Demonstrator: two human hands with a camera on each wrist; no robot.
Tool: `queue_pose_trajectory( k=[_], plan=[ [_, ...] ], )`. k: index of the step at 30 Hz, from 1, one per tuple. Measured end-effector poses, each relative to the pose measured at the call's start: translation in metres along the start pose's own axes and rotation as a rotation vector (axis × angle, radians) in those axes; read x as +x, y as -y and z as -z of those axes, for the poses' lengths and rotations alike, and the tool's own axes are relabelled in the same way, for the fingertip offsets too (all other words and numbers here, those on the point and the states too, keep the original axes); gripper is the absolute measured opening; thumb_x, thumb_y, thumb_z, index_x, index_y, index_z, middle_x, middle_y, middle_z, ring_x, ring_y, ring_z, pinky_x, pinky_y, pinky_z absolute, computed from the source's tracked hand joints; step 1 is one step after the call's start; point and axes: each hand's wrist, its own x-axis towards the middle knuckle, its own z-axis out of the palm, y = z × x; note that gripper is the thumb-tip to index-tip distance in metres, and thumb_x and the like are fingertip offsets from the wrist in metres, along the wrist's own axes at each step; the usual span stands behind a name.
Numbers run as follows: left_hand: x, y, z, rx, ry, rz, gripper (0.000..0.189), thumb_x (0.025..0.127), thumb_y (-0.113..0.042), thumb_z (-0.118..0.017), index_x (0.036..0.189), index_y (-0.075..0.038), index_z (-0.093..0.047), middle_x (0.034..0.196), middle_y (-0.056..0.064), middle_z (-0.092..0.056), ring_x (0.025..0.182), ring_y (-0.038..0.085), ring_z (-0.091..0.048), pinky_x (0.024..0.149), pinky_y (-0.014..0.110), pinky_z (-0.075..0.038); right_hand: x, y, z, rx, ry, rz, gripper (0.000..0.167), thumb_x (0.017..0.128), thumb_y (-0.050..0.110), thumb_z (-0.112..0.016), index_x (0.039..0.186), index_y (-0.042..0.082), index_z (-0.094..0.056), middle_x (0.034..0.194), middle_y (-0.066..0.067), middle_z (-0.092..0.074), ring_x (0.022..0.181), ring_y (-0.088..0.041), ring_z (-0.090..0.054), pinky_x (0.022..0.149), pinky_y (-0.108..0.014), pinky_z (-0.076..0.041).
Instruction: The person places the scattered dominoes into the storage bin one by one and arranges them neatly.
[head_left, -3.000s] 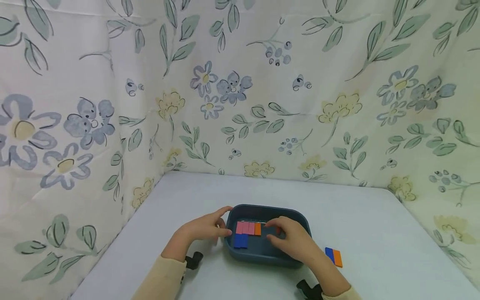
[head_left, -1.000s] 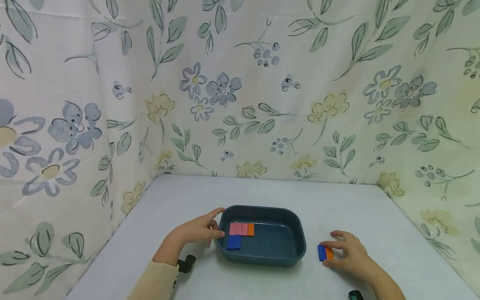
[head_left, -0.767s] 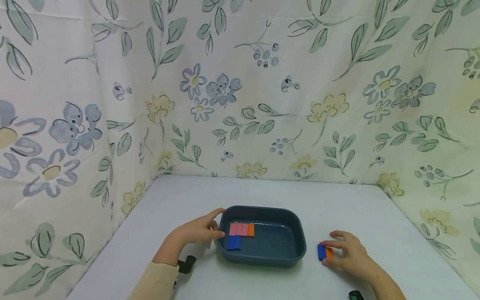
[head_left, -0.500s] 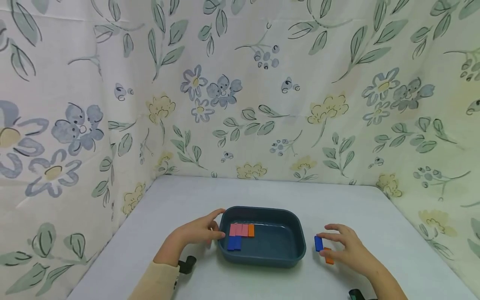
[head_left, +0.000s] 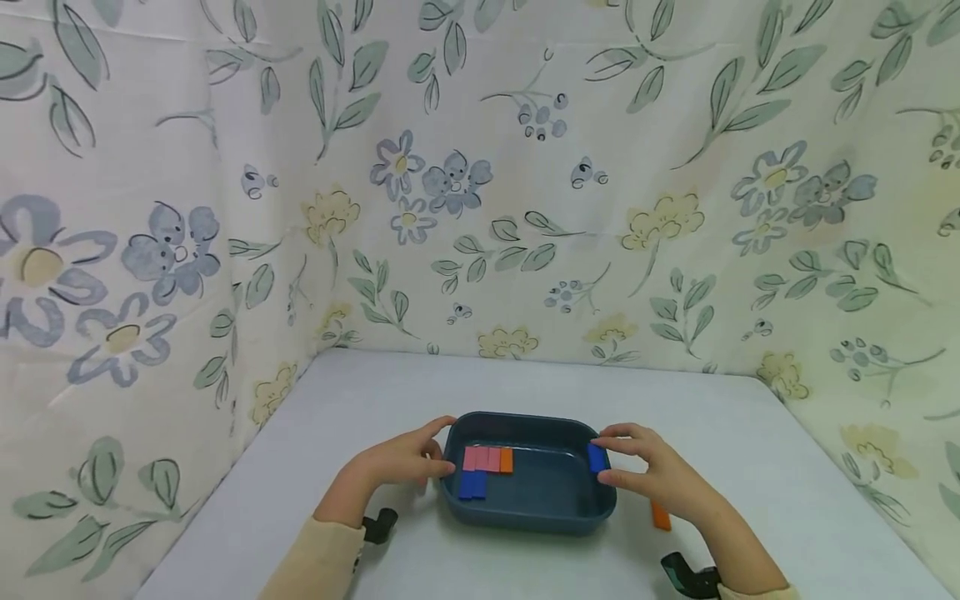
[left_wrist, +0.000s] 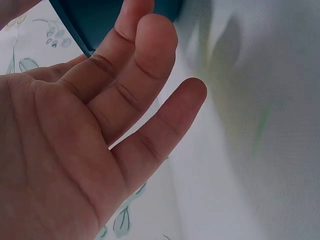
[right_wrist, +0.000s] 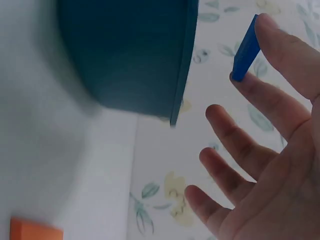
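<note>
My right hand (head_left: pixel 660 471) pinches a flat blue rectangular block (head_left: pixel 596 457) between thumb and fingertip, over the right end of a dark teal tray (head_left: pixel 525 522). In the right wrist view the blue block (right_wrist: pixel 246 52) is held up beside the tray's wall (right_wrist: pixel 135 60), and the other fingers are spread apart. My left hand (head_left: pixel 397 458) rests at the tray's left rim, index finger extended to the far corner and thumb at the side. Inside the tray, at the left, are several pink blocks (head_left: pixel 482 458), one orange block (head_left: pixel 506 460) and two blue blocks (head_left: pixel 472 484).
One orange block (head_left: pixel 660 516) lies on the white table (head_left: pixel 420 379) to the right of the tray, below my right hand. A flower-patterned cloth (head_left: pixel 525 208) hangs behind and beside the table. Dark wrist-worn devices (head_left: pixel 380 526) are on both wrists.
My right hand lifted the blue block from beside the orange one and carried it left to above the tray's right end. My left hand has stayed at the rim.
</note>
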Motion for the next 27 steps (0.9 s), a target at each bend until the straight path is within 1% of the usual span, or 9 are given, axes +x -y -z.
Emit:
queue_pose_trajectory(
  k=[4,10,13,17,21,24,27],
  plan=[
    [0.000,0.002,0.000,0.001,0.005,-0.002,0.080,0.096,-0.031,-0.068,0.160,-0.018,-0.021,0.092,0.003,-0.065,0.073,0.029,-0.064,0.072,0.041,-0.044,0.013,0.010,-0.016,0.005,0.006,0.045,0.047,0.090,0.039,-0.075,0.131,0.017,-0.068,0.136,-0.007,-0.052,0.131,-0.040,-0.042,0.098,-0.064,-0.039],
    [0.000,0.003,0.000,0.006,-0.001,0.007,0.078,0.096,-0.030,-0.068,0.159,-0.019,-0.023,0.092,0.002,-0.064,0.072,0.028,-0.064,0.072,0.041,-0.044,0.032,0.026,-0.047,-0.036,0.022,0.083,0.050,0.091,0.039,-0.073,0.133,0.012,-0.067,0.131,-0.005,-0.054,0.126,-0.035,-0.046,0.100,-0.059,-0.040],
    [0.000,0.003,-0.001,0.007,-0.007,0.011,0.078,0.096,-0.031,-0.068,0.159,-0.020,-0.024,0.092,0.002,-0.064,0.072,0.027,-0.063,0.072,0.041,-0.044,0.040,0.033,-0.061,-0.076,0.019,0.086,0.050,0.090,0.039,-0.073,0.132,0.012,-0.068,0.129,-0.003,-0.055,0.125,-0.033,-0.046,0.101,-0.058,-0.039],
    [0.000,0.002,-0.002,0.010,-0.008,0.002,0.078,0.095,-0.032,-0.068,0.159,-0.020,-0.024,0.092,0.001,-0.064,0.072,0.027,-0.063,0.072,0.041,-0.044,0.047,0.042,-0.077,-0.116,0.017,0.068,0.047,0.088,0.039,-0.075,0.128,0.014,-0.071,0.123,0.001,-0.055,0.122,-0.030,-0.045,0.101,-0.058,-0.038],
    [0.000,0.003,-0.002,-0.002,-0.003,-0.010,0.078,0.095,-0.031,-0.069,0.159,-0.020,-0.024,0.092,0.002,-0.065,0.072,0.027,-0.063,0.072,0.041,-0.045,0.055,0.048,-0.090,-0.151,0.056,0.069,0.045,0.088,0.036,-0.078,0.126,0.013,-0.072,0.115,0.002,-0.055,0.114,-0.027,-0.047,0.096,-0.054,-0.042],
    [0.000,0.003,-0.003,-0.019,0.004,-0.010,0.078,0.096,-0.029,-0.068,0.159,-0.019,-0.023,0.092,0.002,-0.066,0.074,0.027,-0.064,0.075,0.042,-0.045,0.061,0.051,-0.099,-0.195,0.090,0.078,0.047,0.086,0.037,-0.079,0.126,0.013,-0.072,0.110,0.001,-0.055,0.106,-0.024,-0.048,0.088,-0.048,-0.045],
    [0.000,0.002,-0.003,-0.033,0.006,-0.007,0.077,0.097,-0.028,-0.067,0.158,-0.018,-0.022,0.089,0.001,-0.067,0.076,0.026,-0.065,0.080,0.045,-0.044,0.067,0.054,-0.105,-0.239,0.102,0.088,0.048,0.084,0.040,-0.081,0.124,0.015,-0.074,0.104,0.001,-0.054,0.098,-0.021,-0.046,0.079,-0.042,-0.044]
  ],
)
